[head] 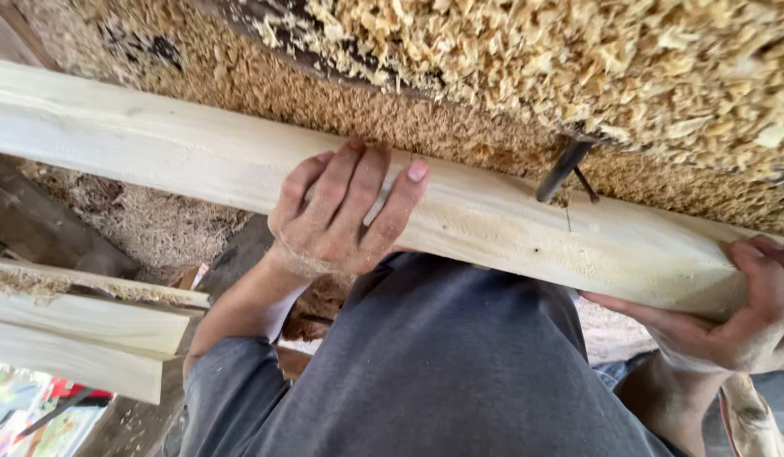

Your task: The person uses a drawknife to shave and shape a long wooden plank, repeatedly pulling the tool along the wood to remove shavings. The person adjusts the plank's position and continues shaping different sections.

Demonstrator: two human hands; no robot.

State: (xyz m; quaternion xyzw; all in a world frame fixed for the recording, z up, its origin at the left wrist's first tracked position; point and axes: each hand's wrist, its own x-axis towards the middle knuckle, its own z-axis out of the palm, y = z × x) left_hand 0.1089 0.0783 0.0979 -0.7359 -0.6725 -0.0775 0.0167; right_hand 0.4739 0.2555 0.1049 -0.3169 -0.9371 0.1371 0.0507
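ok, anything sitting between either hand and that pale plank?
Nothing visible. The left hand lies flat on the pale plank, fingers curled over its far edge, and the right hand grips its end directly. The dark metal spike stands at the plank's far edge, between the hands, clear of both.

Pale smooth planed wooden plank (510,224), rough loose wood shavings (595,59), dull metal nail (563,169)
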